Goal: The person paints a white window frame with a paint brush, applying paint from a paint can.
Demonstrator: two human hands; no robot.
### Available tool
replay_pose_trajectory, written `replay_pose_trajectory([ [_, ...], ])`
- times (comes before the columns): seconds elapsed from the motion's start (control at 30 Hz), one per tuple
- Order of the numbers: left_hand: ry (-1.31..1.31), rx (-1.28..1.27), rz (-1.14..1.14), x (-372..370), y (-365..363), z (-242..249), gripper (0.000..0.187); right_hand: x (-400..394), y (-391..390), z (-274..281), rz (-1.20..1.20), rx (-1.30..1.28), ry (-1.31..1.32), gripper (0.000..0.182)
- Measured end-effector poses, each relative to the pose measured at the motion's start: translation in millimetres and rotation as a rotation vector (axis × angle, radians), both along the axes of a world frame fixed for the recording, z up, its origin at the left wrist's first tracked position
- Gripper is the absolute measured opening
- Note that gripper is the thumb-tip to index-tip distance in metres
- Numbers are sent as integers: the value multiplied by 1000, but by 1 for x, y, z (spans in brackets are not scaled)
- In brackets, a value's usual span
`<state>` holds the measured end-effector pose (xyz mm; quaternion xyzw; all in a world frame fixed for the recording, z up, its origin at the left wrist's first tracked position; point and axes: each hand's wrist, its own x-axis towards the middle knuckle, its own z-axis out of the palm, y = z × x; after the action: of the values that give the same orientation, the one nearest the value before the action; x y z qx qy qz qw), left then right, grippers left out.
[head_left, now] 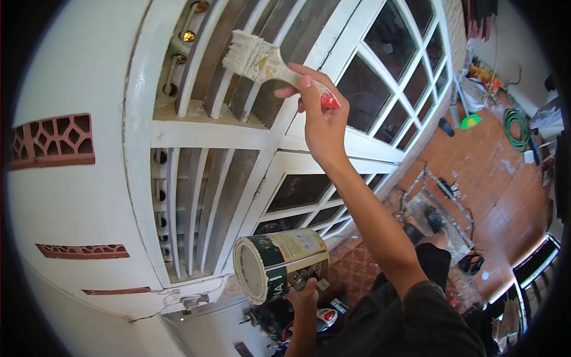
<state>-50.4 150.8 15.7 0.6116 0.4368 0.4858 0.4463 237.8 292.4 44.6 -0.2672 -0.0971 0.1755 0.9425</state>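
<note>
My right hand (324, 119) is closed round the handle of a paintbrush (259, 58). The brush is pale with a red handle end, and its bristles are caked with white paint. They overlap the slats (229, 65) of a white window frame (208, 134) in this view. Below, my left hand (304, 294) grips a paint can (291, 259) near its base. Dark green and cream labelling covers the can, and white paint smears its rim. The can's rim end points to the left of the picture, toward the wall side.
White-framed glass panes (380, 77) run beside the slats. Reddish vent blocks (53, 141) are set in the white wall (65, 202). My feet are on a paint-spattered platform (437, 223) above the tiled floor (488, 172). A coiled green hose (516, 130) and a green dustpan-like item (470, 122) lie beyond.
</note>
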Motion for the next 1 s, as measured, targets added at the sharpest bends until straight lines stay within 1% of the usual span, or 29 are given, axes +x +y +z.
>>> replay_pose_trajectory([
  [0.03, -36, 15, -8, 6, 3, -2, 96, -3, -3, -5, 15, -1, -4, 38],
  [0.17, -26, 1, -16, 12, 16, -20, 97, -7, -1, -22, 59, 32, 16, 34],
  [0.3, -5, -6, 37, 24, 21, -23, 99, -3, 17, -30, 6, 107, -24, 29],
  [0.47, 17, -17, 43, 27, 22, -20, 102, 12, 43, 2, -71, 222, 31, 23],
  [0.57, 45, 7, 66, 23, 21, -17, 100, 19, 80, 26, -283, 154, 112, 17],
  [0.67, 32, 15, 77, 21, 20, -15, 97, 6, 97, 37, -216, 256, 177, 16],
  [0.77, 21, -11, 70, 20, 17, -9, 96, -13, 90, 32, 62, 232, 142, 21],
  [0.87, -10, -24, 66, 13, 17, -11, 95, -49, 97, 23, 222, 189, -1, 21],
  [0.97, -9, -33, 59, 12, 19, -11, 94, -46, 102, 13, 206, 239, -52, 20],
  [1.0, -2, -28, 63, 12, 18, -10, 94, -38, 95, 14, 229, 221, -54, 21],
])
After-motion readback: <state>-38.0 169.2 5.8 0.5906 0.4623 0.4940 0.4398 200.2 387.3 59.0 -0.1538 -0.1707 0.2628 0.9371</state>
